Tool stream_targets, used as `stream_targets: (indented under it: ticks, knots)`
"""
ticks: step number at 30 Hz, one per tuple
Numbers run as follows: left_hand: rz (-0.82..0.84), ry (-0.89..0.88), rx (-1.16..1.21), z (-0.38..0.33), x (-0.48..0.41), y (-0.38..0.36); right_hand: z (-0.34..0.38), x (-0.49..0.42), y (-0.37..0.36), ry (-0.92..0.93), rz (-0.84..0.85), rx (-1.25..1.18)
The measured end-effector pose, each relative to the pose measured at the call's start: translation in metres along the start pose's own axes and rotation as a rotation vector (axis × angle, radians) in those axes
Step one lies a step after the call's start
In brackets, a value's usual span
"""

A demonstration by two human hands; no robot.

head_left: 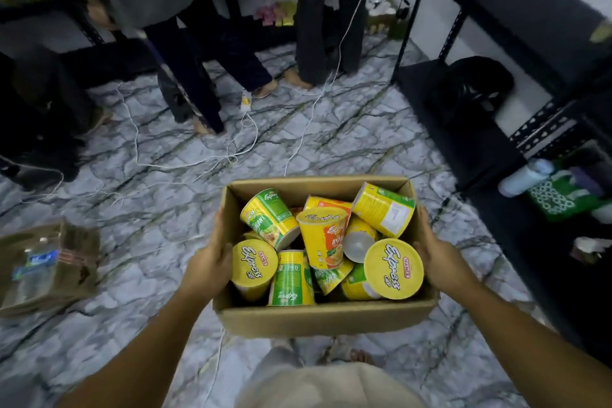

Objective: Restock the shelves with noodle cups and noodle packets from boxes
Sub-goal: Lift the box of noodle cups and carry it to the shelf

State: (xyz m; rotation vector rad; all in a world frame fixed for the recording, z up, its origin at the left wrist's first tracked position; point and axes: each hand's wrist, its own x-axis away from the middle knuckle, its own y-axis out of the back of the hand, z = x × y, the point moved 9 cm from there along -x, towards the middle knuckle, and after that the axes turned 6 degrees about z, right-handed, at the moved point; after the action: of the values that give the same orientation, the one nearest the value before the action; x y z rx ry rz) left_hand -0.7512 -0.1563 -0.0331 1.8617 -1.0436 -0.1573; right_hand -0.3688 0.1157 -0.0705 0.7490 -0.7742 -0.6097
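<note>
On the grey marble floor [165, 242], tall black shelves [516, 10] are standing at the right, and other people's legs [185, 53] are standing at the far side. In the middle, a person is holding a brown cardboard box [324, 315] out in front of their body, open at the top. Another brown box [49, 268] with tape on it is lying on the floor to the left. The left hand [212, 262] is gripping the left wall of the open box, with the thumb hooking over the rim and the fingers lying along the outside. The right hand [437, 258] is gripping the right wall the same way. Yellow and green noodle cups [323, 235] are lying jumbled inside the open box, some on their sides, some showing their lids. Thin white cords [139, 149] are trailing across the floor.
</note>
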Motion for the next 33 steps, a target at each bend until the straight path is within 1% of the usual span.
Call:
stream_targets:
  ticks: [5, 9, 11, 14, 17, 19, 21, 25, 31, 33]
  knots:
    - [0.131, -0.184, -0.1, -0.035, -0.089, 0.016, -0.003, 0.011, -0.003, -0.183, -0.127, -0.096]
    - [0.22, -0.364, -0.151, -0.084, -0.143, 0.02, -0.006, 0.035, -0.014, -0.32, -0.253, -0.185]
    - [0.272, -0.467, -0.165, -0.117, -0.158, 0.01, -0.016, 0.054, -0.018, -0.386, -0.316, -0.23]
    - [0.343, -0.589, -0.272, -0.163, -0.177, -0.02, -0.034, 0.09, -0.024, -0.506, -0.384, -0.273]
    - [0.409, -0.721, -0.34, -0.215, -0.176, -0.059, -0.058, 0.132, -0.03, -0.64, -0.451, -0.336]
    - [0.47, -0.774, -0.35, -0.248, -0.167, -0.088, -0.078, 0.162, -0.035, -0.711, -0.5, -0.371]
    - [0.506, -0.816, -0.362, -0.279, -0.158, -0.113, -0.095, 0.191, -0.044, -0.746, -0.547, -0.413]
    - [0.583, -0.987, -0.402, -0.332, -0.131, -0.157, -0.113, 0.239, -0.044, -0.815, -0.661, -0.463]
    - [0.688, -1.077, -0.428, -0.393, -0.099, -0.205, -0.135, 0.279, -0.057, -0.895, -0.718, -0.565]
    - [0.705, -1.103, -0.458, -0.41, -0.098, -0.222, -0.139, 0.286, -0.055, -0.956, -0.718, -0.592]
